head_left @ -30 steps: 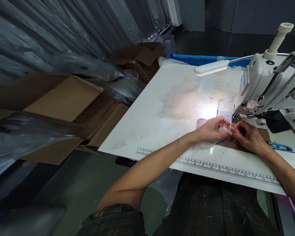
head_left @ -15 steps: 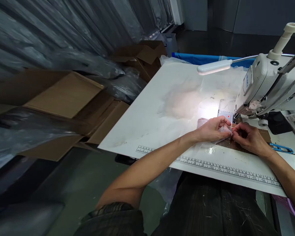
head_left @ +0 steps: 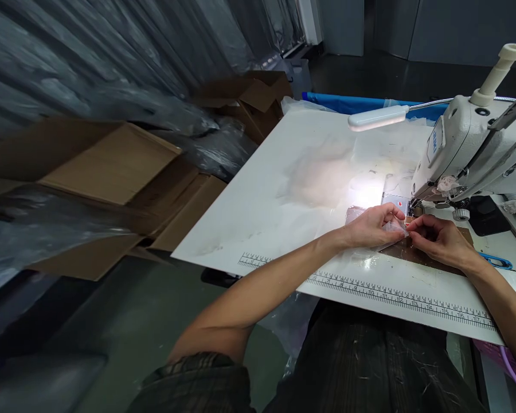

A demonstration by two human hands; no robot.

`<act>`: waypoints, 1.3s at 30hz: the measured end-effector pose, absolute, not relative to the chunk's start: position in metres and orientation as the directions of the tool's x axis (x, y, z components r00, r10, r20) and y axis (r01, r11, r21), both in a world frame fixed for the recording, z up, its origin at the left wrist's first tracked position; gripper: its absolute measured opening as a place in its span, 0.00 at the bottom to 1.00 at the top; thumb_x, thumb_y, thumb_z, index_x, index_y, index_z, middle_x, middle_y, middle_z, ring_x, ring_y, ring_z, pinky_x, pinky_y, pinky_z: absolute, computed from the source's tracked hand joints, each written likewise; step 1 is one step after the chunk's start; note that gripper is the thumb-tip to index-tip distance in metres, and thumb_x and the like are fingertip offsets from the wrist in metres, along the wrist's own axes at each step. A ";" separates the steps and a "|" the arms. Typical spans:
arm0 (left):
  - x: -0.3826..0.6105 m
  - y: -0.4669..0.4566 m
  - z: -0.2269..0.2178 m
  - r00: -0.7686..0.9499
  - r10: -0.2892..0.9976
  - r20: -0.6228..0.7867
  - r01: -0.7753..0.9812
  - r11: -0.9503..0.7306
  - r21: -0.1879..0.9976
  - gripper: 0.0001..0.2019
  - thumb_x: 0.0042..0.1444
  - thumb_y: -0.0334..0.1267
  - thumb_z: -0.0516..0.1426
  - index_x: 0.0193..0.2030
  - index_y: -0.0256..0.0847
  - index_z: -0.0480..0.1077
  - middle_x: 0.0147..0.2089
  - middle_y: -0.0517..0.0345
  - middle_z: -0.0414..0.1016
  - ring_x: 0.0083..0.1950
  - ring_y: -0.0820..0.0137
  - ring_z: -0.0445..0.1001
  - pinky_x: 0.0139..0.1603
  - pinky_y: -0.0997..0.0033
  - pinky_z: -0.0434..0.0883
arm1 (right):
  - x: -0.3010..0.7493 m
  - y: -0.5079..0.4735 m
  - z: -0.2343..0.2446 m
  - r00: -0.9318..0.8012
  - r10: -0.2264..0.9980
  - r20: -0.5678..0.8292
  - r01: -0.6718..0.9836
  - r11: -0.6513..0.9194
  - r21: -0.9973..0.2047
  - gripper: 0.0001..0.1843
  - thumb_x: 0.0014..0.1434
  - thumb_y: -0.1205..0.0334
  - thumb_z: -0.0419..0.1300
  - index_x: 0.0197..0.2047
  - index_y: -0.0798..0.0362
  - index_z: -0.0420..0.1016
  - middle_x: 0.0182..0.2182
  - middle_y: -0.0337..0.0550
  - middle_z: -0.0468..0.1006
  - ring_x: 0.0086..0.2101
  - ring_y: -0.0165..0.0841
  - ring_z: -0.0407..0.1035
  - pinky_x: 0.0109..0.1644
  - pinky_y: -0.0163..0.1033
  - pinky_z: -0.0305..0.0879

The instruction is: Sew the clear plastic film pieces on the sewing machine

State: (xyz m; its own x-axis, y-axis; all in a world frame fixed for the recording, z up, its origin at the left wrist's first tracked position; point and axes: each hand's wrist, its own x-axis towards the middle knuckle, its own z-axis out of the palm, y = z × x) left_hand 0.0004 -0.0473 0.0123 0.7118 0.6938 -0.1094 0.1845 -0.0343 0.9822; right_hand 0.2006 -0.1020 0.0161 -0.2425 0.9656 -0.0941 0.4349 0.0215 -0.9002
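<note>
Just in front of the needle of a white sewing machine (head_left: 460,137), my two hands meet over the table. My left hand (head_left: 376,225) is closed on a piece of thin, see-through pinkish fabric (head_left: 393,226), part of which spreads out to its left. Close beside it, my right hand (head_left: 441,238) pinches at the right edge of the same fabric, fingertips nearly touching those of the left. Beneath the hands lies a brown plate (head_left: 413,256) on the tabletop. Exactly how the fingertips grip the fabric is too small to see.
A lit lamp (head_left: 378,117) hangs over the white table (head_left: 241,212), which has a printed ruler (head_left: 382,295) along its front edge. Blue thread snips (head_left: 494,261) lie right of my right hand. Open cardboard boxes (head_left: 112,160) with clear plastic stand at left.
My right hand has shifted slightly to the right, its fingers a little more extended at the fabric's edge. My left hand stays in nearly the same place.
</note>
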 end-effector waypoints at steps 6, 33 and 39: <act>0.000 -0.047 0.010 0.714 0.695 -0.090 0.167 -0.045 0.985 0.20 0.47 0.44 0.61 0.45 0.37 0.65 0.31 0.62 0.68 0.32 0.75 0.67 0.35 0.70 0.64 | 0.193 -0.103 0.022 -0.217 0.975 -0.047 0.534 0.079 -0.842 0.13 0.52 0.50 0.59 0.28 0.51 0.70 0.19 0.35 0.67 0.21 0.27 0.57 0.23 0.35 0.55; 0.000 -0.046 0.013 0.749 0.662 -0.036 0.178 -0.149 0.973 0.19 0.51 0.44 0.61 0.46 0.37 0.64 0.32 0.60 0.72 0.37 0.70 0.73 0.43 0.66 0.67 | 0.198 -0.104 0.024 -0.276 0.955 -0.112 0.538 0.057 -0.841 0.14 0.55 0.48 0.58 0.30 0.51 0.71 0.19 0.34 0.64 0.21 0.27 0.56 0.22 0.34 0.52; -0.001 -0.047 0.015 0.785 0.618 -0.040 0.190 -0.179 0.965 0.19 0.53 0.43 0.60 0.49 0.36 0.64 0.30 0.62 0.70 0.34 0.73 0.70 0.41 0.67 0.67 | 0.192 -0.103 0.020 -0.095 0.995 -0.015 0.552 0.040 -0.833 0.15 0.50 0.48 0.59 0.25 0.50 0.66 0.20 0.36 0.67 0.21 0.28 0.58 0.24 0.35 0.55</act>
